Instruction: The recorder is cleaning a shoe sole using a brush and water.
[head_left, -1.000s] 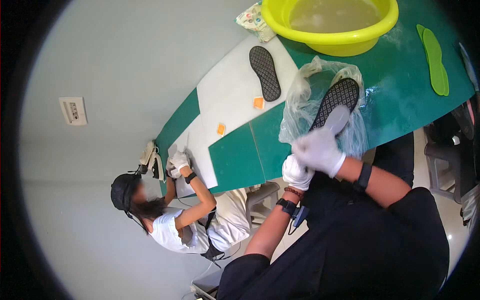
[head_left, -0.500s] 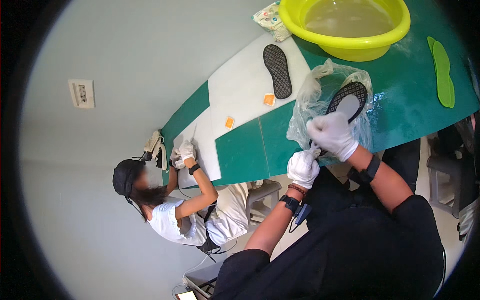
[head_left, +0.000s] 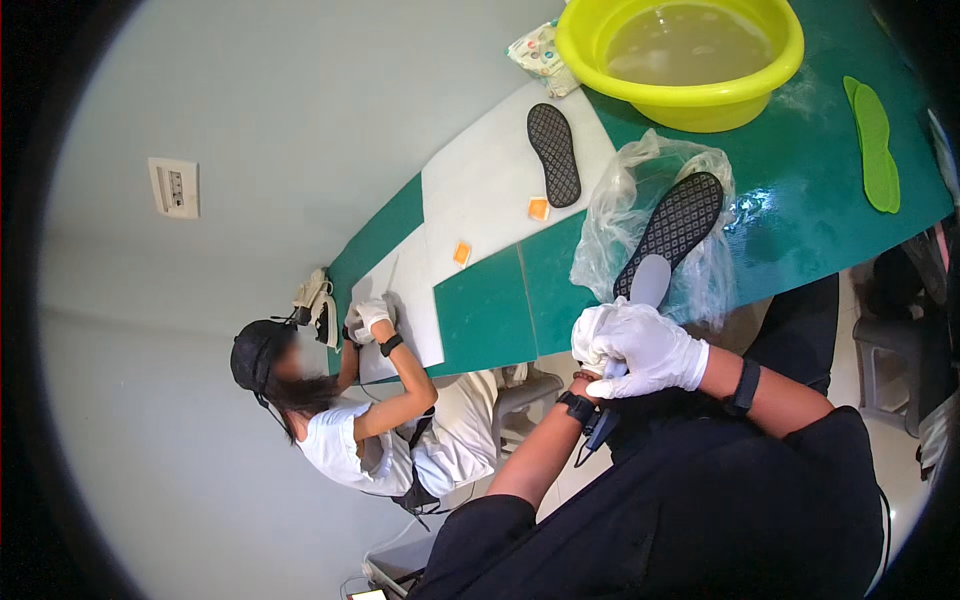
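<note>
A black patterned shoe sole (head_left: 672,228) lies tilted over a crumpled clear plastic bag (head_left: 610,215) at the table's front edge, tread up. My gloved left hand (head_left: 596,335) is closed at the sole's near end; the gripped part is hidden. In my gloved right hand (head_left: 655,352) is a grey oval-headed brush (head_left: 652,281), its head resting over the lower part of the tread and its bristle side out of sight. The right hand overlaps the left, and a bit of the handle shows below the fingers.
A yellow basin (head_left: 690,95) of cloudy water stands at the back. Green insoles (head_left: 877,150) lie at the right. Another black sole (head_left: 553,155) and orange packets (head_left: 538,209) rest on white sheets (head_left: 480,165). A gloved co-worker (head_left: 335,420) sits at the left.
My right hand has drawn the brush down the sole toward my left hand, from the forefoot to the near end. More of the tread shows now. The view has shifted slightly.
</note>
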